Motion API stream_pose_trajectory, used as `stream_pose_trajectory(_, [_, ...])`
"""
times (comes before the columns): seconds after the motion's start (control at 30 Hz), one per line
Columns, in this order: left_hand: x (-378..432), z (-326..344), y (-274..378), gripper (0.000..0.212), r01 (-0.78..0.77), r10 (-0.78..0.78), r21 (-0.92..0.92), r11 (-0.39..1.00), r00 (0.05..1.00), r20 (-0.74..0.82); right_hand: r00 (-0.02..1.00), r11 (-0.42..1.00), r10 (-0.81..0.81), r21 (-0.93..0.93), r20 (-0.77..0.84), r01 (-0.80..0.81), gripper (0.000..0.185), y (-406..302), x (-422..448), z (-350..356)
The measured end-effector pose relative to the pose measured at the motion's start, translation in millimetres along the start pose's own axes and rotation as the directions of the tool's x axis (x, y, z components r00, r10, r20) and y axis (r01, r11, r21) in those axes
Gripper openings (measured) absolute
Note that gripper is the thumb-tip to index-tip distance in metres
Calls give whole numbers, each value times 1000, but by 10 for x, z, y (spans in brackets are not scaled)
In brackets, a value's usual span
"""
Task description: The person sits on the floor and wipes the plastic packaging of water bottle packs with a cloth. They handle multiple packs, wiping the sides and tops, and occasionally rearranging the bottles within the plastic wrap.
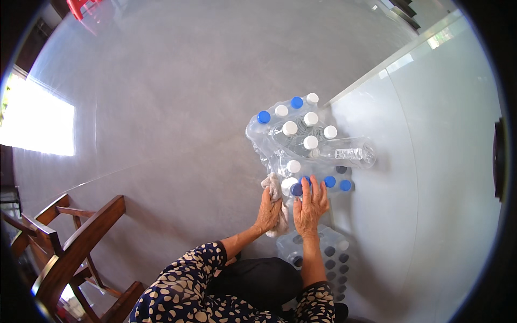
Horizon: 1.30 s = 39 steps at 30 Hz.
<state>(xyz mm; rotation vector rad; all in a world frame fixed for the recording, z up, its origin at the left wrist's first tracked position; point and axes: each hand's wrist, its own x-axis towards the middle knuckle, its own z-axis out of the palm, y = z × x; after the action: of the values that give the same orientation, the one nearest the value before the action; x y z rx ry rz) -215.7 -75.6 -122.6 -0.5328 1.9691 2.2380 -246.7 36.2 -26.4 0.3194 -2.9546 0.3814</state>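
Clear plastic bottles with white and blue caps stand close together, partly wrapped in clear plastic film point(262, 139). My left hand point(270, 212) grips a crumpled pale cloth point(272, 187) at the near left edge of the bottles. My right hand point(310, 204) rests with fingers spread over the nearest bottles, its fingertips at a blue cap point(305, 181) and beside a dark blue cap point(296, 189). A white cap point(289, 186) shows between the hands. One clear bottle point(351, 153) with a printed label lies on its side across the others, its base towards the wall.
Below my right forearm is another film-wrapped pack point(337, 252) with dark round caps. A smooth pale wall or panel point(387, 194) rises at the right. Dark wooden furniture point(87, 242) stands at the lower left on the grey floor point(173, 121). A red plastic stool leg point(76, 10) is at the top left.
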Motion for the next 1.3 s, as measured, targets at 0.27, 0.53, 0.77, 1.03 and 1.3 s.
stream_pose_trajectory(0.27, [298,-138,649,53,-324,324,85,942,946,17,1000,997,20,77,-12,-19,58,-37,5,-18])
stream_pose_trajectory(0.53, [1102,-640,1484,46,-564,620,266,782,748,-237,1000,997,25,66,9,-26,56,-12,-19,-8])
stream_pose_trajectory(0.77, [1695,-737,1823,35,-337,421,633,697,907,20,1000,996,12,91,9,-13,55,-43,12,-34])
stream_pose_trajectory(1.03, [2011,-600,1964,32,-480,591,744,464,794,144,999,997,-3,75,-32,6,53,-73,18,1])
stream_pose_trajectory(1.3, [1684,-897,1877,38,-672,591,691,267,681,433,999,999,-9,35,-40,10,54,-28,26,-8])
